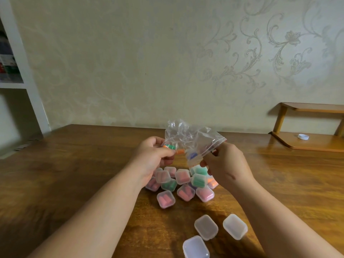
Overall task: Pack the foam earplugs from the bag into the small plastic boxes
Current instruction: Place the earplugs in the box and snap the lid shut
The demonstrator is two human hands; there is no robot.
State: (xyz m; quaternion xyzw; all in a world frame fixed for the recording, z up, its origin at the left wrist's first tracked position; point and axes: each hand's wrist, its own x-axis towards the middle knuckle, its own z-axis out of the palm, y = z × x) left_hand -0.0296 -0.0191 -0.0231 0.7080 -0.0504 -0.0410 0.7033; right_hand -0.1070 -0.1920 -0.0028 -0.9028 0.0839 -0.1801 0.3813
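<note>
Both hands hold clear bag (188, 138) above table (74, 174): left hand (154, 157) grips left side, right hand (223, 164) pinches zip edge. Earplugs (179, 151) inside. Filled boxes (183, 183) clustered beneath; three empty boxes (206, 227) nearer.

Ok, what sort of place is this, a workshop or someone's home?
Probably a room in a home: floral scroll wallpaper, a wooden table set against it, and a white bookshelf at the left.

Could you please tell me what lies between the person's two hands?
In the head view, the clear bag spans between the left hand and right hand, both gripping it; green, orange and blue earplugs show inside.
</note>
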